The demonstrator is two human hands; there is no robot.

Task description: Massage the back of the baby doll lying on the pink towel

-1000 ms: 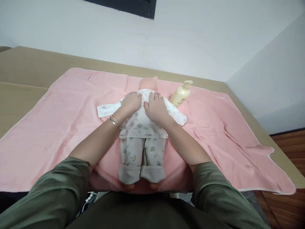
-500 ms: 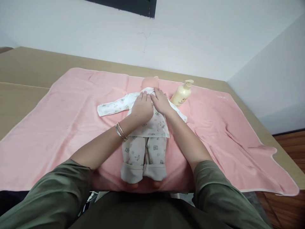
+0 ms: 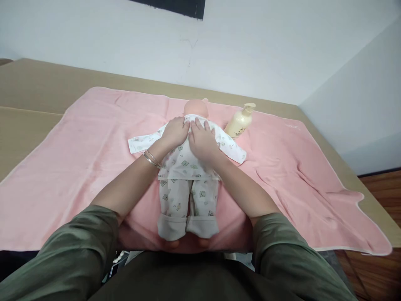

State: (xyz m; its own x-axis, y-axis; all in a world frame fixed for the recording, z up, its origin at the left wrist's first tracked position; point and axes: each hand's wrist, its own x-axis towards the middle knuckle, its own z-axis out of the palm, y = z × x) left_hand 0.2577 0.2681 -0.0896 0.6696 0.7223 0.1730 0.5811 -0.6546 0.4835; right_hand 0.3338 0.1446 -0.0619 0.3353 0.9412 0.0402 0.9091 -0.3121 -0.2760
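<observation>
Both hands flat on a baby doll's back
Left hand (image 3: 174, 133) and right hand (image 3: 202, 140) rest fingers together on the baby doll (image 3: 187, 167); uneven pressure could bunch its printed top (image 3: 184, 161).

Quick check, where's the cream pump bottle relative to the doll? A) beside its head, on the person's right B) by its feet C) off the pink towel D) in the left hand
A: the cream pump bottle lies on the pink towel next to the doll's head, apart from both hands.

One pale plastic baby doll (image 3: 188, 167) in printed white pyjamas, one pink towel (image 3: 78, 146), one cream pump bottle (image 3: 238, 123), two thin metal bangles (image 3: 151, 159), two hands.
</observation>
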